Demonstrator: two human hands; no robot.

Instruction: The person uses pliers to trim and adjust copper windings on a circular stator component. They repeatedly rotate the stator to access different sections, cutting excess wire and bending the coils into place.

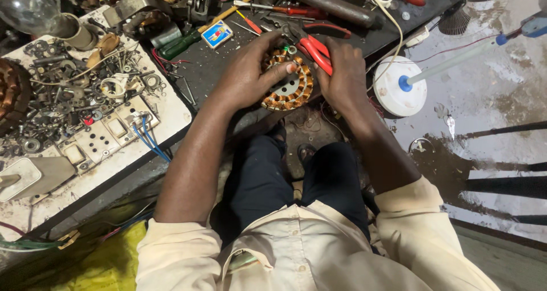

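Note:
A round motor stator wound with copper coils rests at the edge of a dark workbench. My left hand lies over its left side, thumb pressed on the grey centre plate. My right hand grips red-handled pliers, whose jaws reach the stator's top rim. My knees in dark trousers sit just below the bench.
A white switch board with blue wires holds several screws, washers and nuts at the left. A light bulb stands at the far left. Screwdrivers, a hammer and a small blue box lie behind. A white disc on a rod lies on the floor.

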